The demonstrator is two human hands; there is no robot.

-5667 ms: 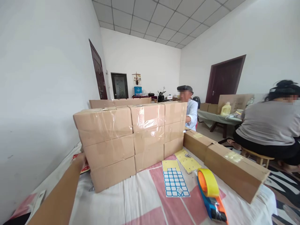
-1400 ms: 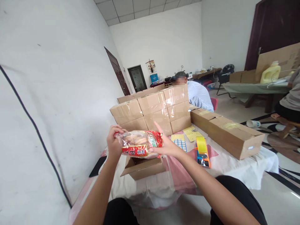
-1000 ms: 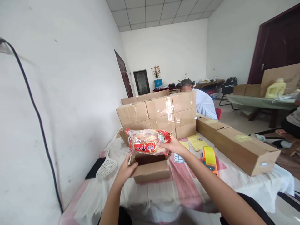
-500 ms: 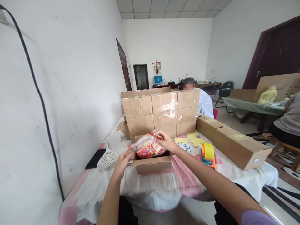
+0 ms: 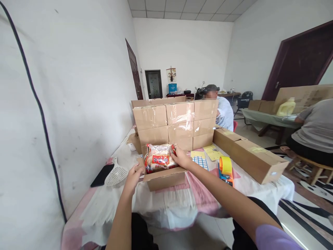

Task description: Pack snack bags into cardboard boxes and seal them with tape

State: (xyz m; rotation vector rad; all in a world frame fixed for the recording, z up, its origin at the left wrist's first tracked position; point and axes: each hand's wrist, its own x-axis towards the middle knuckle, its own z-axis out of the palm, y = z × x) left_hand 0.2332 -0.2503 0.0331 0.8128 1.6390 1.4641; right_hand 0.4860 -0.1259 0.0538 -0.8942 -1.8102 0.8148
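A clear food packet with red and white printing (image 5: 160, 159) rests tilted in the mouth of an open cardboard box (image 5: 166, 180). My right hand (image 5: 181, 157) is closed on the packet's right end. My left hand (image 5: 134, 176) pinches the box's left flap (image 5: 141, 164), close beside the packet's left end. The box's front flap is folded outward toward me. What lies underneath the packet inside the box is hidden.
Stacked taped boxes (image 5: 179, 123) stand behind. Long cartons (image 5: 249, 151), a tape dispenser (image 5: 225, 170) and yellow label sheets (image 5: 213, 152) lie right. A white perforated scoop (image 5: 116, 174) and black tablet-like slab (image 5: 102, 175) are left. Two people sit nearby.
The packet has turned so its printed face is toward me and sits level across the box opening. My right hand has shifted with it; my left hand stays at the flap.
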